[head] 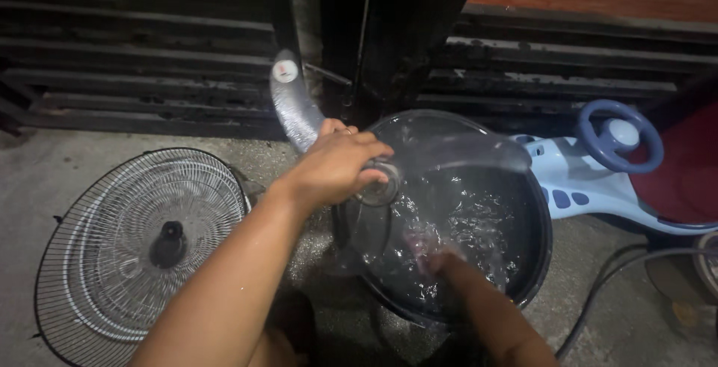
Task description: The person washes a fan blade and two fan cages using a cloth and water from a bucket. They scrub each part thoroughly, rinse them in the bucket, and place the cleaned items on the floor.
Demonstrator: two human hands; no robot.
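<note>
Fan blade [389,165] of clear, glossy plastic, three-lobed about a round hub, held over a black round basin [540,258] of water. One lobe curves up and away from the basin toward the dark metal gate [187,75] and carries a small round sticker near its tip; a second lobe sweeps across the basin's far side, and a third hangs down at its near-left edge, translucent and wet. Left hand [336,166] is closed over the hub, fingers wrapped around it, gripping the blade above the basin's left half. Right hand [441,262] is down in the splashing water under the blade; blur and spray hide its fingers, so its grip cannot be told. Left of the basin, a wire fan guard [112,262] lies flat on the concrete floor. Right of the basin stands a pale blue ride-on toy car [598,187], and a dark hose [621,270] runs along the floor nearby.
</note>
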